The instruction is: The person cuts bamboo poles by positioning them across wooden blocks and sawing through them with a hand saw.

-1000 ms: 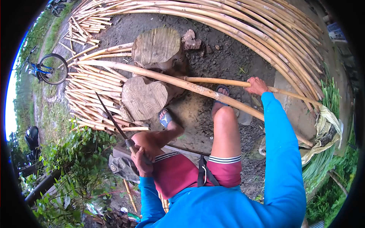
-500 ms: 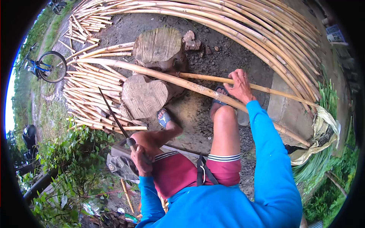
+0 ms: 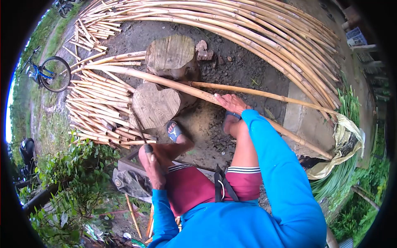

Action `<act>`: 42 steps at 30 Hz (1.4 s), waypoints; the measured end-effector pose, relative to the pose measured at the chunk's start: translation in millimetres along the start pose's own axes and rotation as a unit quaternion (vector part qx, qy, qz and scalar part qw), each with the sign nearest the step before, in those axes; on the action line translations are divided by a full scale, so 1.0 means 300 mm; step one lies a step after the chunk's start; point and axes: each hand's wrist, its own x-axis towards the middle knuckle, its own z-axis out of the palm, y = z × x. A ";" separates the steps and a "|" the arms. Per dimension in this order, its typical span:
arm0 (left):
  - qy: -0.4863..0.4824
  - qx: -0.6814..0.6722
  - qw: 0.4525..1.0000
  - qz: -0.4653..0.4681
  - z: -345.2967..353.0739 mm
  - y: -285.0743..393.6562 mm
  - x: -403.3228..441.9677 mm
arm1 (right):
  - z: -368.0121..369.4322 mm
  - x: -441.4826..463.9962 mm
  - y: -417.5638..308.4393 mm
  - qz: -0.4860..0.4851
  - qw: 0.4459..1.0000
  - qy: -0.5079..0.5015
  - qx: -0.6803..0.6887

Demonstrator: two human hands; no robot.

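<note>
Can see a camouflage cap (image 3: 131, 182) just beside the left hand (image 3: 155, 171), on its outer side, and a leafy shrub (image 3: 78, 180) beyond the cap. Can spot a blue bicycle (image 3: 47, 76) well forward and left of that hand, and a dark shape (image 3: 27, 153) far out to its left, perhaps a motorbike but blurred. Can also find a reddish-brown lump (image 3: 204, 50) forward of the right hand (image 3: 233, 103), and well to its right a pale sack (image 3: 328, 167) beside long green grass (image 3: 340, 177).

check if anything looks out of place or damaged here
The pale sack at the right looks untidy: crumpled and loose near the end of the pole under the right hand. Nothing else clearly stands out.
</note>
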 end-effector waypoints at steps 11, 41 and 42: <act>-0.269 0.064 0.960 0.042 0.313 -0.113 -0.018 | -0.002 -0.120 0.032 -0.018 0.980 0.142 0.137; -0.227 0.297 0.927 0.037 0.583 -0.198 0.089 | -0.149 -0.056 -0.069 0.250 0.924 -0.059 0.283; -0.203 0.322 0.924 0.041 0.640 -0.174 0.107 | -0.139 -0.064 -0.068 0.252 0.919 -0.041 0.300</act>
